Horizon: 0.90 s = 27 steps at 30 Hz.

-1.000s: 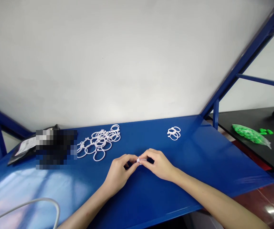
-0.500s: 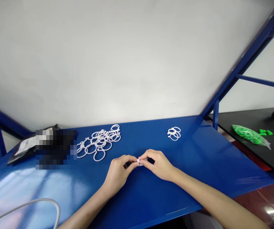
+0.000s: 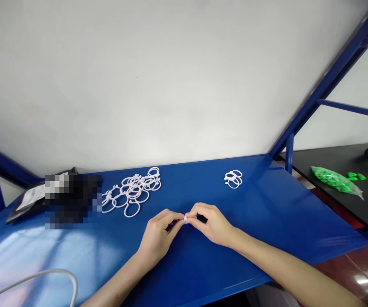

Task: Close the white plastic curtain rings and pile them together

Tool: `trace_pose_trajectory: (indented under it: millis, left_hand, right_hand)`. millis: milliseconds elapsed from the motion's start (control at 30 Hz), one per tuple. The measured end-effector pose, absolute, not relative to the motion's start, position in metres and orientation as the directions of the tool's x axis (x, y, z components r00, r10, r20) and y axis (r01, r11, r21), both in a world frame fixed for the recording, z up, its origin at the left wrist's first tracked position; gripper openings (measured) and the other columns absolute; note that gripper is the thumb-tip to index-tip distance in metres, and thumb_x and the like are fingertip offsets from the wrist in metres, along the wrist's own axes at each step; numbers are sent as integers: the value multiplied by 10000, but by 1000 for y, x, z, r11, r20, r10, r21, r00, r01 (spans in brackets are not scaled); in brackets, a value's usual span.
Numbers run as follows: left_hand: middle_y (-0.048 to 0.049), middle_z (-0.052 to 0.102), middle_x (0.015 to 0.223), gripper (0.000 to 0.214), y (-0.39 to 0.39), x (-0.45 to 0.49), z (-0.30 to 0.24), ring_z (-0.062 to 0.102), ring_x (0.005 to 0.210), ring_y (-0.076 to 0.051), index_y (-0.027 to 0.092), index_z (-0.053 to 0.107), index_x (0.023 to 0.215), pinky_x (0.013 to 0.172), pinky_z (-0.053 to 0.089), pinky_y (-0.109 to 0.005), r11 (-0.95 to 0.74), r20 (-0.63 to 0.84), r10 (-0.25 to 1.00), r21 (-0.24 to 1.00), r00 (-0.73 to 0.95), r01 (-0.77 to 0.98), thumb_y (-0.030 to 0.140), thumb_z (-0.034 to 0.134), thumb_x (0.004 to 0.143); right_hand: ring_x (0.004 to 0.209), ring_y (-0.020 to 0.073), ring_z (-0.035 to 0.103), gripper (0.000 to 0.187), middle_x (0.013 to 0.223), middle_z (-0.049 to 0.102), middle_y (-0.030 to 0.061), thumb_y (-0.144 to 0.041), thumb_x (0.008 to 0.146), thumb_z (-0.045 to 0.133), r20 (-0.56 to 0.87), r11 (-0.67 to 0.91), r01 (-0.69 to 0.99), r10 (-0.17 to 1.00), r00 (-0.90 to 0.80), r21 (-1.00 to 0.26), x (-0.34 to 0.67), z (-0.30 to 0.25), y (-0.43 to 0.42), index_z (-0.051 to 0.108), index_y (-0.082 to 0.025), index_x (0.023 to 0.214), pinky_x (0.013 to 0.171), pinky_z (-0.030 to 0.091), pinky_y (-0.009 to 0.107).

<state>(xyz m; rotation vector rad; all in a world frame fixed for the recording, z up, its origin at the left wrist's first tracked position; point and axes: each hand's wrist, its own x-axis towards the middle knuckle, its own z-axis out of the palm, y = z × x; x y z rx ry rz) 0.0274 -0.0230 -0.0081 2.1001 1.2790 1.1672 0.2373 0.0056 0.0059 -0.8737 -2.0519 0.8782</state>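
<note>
My left hand [image 3: 158,232] and my right hand [image 3: 214,221] meet above the blue table [image 3: 200,268], thumb and forefinger pinched together on each. Between the fingertips shows a small part of a white plastic ring [image 3: 185,218]; the rest of it is hidden behind the fingers. Left of my hands lies a loose pile of several white plastic rings [image 3: 132,209], each with a small clasp-like knob. A smaller group of the same white rings [image 3: 233,183] rests at the back right of the table.
A black plastic package [image 3: 20,209] with a white label, partly pixelated, lies at the left. A white cable [image 3: 56,270] arches at the lower left. Blue frame bars [image 3: 289,153] rise at the sides. On a black surface at right sits a bag of green pieces [image 3: 334,179].
Both hands stay pinched together at nearly the same place, with slight shifts of the fingers. The view has moved a little; the ring piles lie as before.
</note>
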Motion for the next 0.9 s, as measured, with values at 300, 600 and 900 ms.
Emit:
trace_pose_trajectory:
  millis: [300, 600, 900]
  left_hand:
    - [-16, 770, 823, 130, -27, 26, -10, 725, 740, -148, 230, 750, 949, 690, 574, -230, -600, 534, 795, 618, 288, 508, 256, 629, 990]
    - [-45, 785, 966, 207, -1, 13, -6, 725, 889, -194, 241, 736, 1027, 840, 577, -311, -583, 491, 786, 390, 375, 712, 262, 530, 1017]
    - [-206, 620, 1392, 450, 43, -56, -18, 537, 1257, -403, 135, 614, 1404, 996, 467, -523, -76, 501, 864, 33, 50, 997, 289, 452, 1013]
  right_hand:
    - [838, 177, 713, 207, 919, 775, 33, -334, 1040, 589, 408, 638, 272, 707, -578, -720, 240, 4, 3, 701, -221, 907, 805, 527, 311]
    - [834, 193, 690, 150, 912, 768, 35, -301, 1030, 593, 427, 679, 449, 723, -543, -580, 239, 1, 17, 696, -224, 951, 824, 528, 346]
    - [1031, 325, 608, 215, 971, 765, 119, -269, 1020, 515, 538, 391, 847, 829, -154, -361, 319, 9, 81, 720, -222, 974, 838, 550, 472]
